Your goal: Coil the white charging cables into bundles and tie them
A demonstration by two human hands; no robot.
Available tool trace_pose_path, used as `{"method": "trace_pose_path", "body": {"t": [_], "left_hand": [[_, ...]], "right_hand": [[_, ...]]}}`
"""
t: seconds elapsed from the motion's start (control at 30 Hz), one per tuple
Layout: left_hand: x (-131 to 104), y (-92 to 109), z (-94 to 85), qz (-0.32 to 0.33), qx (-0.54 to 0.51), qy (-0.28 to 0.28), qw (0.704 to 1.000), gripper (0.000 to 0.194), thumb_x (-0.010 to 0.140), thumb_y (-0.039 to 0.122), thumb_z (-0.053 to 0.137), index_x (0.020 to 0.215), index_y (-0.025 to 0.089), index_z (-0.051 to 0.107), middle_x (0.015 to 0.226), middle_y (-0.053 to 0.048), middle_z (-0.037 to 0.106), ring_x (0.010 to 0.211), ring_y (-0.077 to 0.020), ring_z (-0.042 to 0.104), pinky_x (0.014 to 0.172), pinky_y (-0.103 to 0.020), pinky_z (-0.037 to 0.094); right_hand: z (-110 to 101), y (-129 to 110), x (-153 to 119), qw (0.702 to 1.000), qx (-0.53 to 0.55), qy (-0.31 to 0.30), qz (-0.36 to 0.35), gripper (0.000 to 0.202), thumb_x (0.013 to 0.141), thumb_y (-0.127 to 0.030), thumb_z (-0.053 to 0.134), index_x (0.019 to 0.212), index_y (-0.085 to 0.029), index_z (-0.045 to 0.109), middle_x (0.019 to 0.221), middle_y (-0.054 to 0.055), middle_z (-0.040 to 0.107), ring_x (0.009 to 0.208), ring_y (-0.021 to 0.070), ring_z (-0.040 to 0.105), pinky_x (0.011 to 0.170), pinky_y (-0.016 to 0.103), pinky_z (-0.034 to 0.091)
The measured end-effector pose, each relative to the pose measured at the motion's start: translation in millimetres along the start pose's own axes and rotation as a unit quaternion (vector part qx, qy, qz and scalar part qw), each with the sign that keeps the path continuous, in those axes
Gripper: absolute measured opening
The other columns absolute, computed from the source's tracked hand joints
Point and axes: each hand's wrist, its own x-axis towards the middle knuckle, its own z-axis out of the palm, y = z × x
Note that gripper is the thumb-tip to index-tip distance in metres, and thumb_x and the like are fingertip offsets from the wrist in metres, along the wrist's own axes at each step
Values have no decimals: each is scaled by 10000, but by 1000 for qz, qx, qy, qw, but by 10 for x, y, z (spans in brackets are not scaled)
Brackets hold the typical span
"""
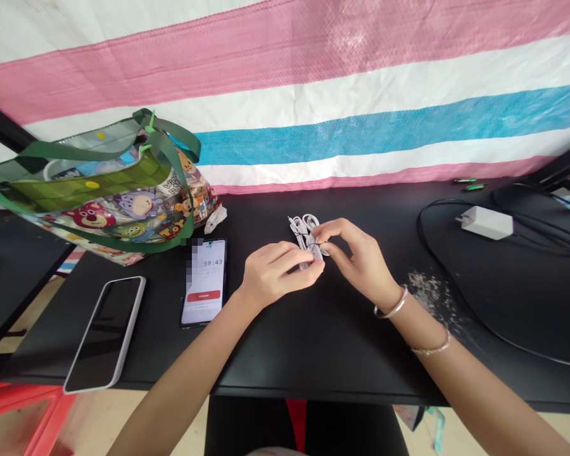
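A coiled white cable [295, 223] is at the middle of the black table, with a thin black tie [302, 234] around it. My left hand [280, 269] grips the near end of the bundle between thumb and fingers. On the other side my right hand [354, 253] pinches the black tie with thumb and index finger, close against the coil. The fingertips of both hands nearly meet there and cover part of the cable.
Left of my hands lie a lit phone [204, 285] showing a timer and a dark-screened phone [105, 335]. Behind them stands a cartoon bag [137, 209] beside a crumpled tissue [215, 220]. At right are a white charger [487, 223], a black cord [460, 294] and pale crumbs [430, 291].
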Motion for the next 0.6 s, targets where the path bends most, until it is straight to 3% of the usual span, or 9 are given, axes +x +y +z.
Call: {"method": "trace_pose_path", "body": {"t": [0.2,0.3,0.47,0.6], "left_hand": [[-3,41,63,-14,0,27,1000,161,781,94,670,694,223,625,639,70,667,574,-70,550,518,-188,421],[-23,53,96,-23,-3,29,999,157,768,96,688,695,217,618,640,69,671,565,-75,525,507,-194,404],[-47,79,123,-38,14,6,999,182,779,114,684,653,206,592,625,67,661,553,-76,511,509,-208,380],[-53,123,131,-71,20,-31,997,179,836,162,636,664,199,599,655,54,671,574,-73,541,526,-217,376]], "right_hand": [[41,59,-8,987,-99,87,-87,113,897,-215,519,803,-246,575,862,41,669,859,213,622,748,360,503],[80,80,-20,977,-144,132,-83,112,874,-221,557,771,-239,597,816,40,639,787,205,590,682,340,490],[153,83,-44,990,-72,116,34,126,842,-187,547,731,-222,595,709,5,613,633,151,583,550,269,455],[176,77,-37,979,48,115,159,71,788,-244,578,726,-210,582,652,-20,606,503,118,558,476,245,437]]}}
